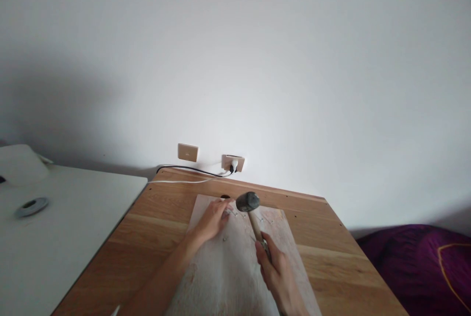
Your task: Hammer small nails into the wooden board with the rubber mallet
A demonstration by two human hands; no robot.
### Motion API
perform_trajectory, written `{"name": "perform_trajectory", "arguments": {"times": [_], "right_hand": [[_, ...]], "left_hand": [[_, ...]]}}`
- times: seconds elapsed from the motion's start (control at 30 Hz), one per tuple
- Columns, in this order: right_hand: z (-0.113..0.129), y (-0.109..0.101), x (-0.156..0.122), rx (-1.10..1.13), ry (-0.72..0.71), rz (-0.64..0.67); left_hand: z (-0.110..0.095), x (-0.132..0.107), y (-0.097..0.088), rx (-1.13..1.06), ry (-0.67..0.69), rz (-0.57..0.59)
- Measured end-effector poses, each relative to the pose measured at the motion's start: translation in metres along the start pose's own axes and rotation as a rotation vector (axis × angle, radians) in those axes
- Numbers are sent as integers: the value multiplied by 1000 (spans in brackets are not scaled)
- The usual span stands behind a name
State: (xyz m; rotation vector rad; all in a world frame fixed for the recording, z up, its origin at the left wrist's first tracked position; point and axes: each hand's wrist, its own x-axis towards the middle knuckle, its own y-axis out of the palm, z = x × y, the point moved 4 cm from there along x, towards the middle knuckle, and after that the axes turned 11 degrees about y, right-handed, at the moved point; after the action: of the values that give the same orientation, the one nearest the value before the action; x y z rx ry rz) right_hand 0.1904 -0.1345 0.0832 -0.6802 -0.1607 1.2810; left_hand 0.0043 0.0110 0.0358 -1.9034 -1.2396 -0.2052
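Right hand [276, 268]: is grasping a mallet [254, 220] with dark grey cylindrical head and pale wooden handle; a loose wrist, square face and short blows would likely be serving best.
Left hand [212, 222]: is reaching over the far part of a whitish, worn rectangular board [224, 276]; whether it is pinching anything, cannot tell; fingertips probably want keeping clear of the head.
Mallet head: is standing at the right hand's eleven o'clock, the left's two.
Small, pale, metallic-looking pieces [261, 219]: are sitting on the board towards the left hand's three o'clock.
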Motion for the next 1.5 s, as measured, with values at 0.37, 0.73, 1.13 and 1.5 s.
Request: {"name": "perform_trajectory", "arguments": {"times": [0.37,0.73,1.13,1.5], "right_hand": [[3,25,4,-37,-67,29],[-4,13,-6,170,37,-45],[-6,15,2,18,-30,-36],[-63,-41,-23,417,239,-127]], "left_hand": [[9,-3,2,-11,-45,-78],[4,1,2,3,-41,21],[7,-3,0,62,17,-51],[-93,5,39,445,500,471]]}}
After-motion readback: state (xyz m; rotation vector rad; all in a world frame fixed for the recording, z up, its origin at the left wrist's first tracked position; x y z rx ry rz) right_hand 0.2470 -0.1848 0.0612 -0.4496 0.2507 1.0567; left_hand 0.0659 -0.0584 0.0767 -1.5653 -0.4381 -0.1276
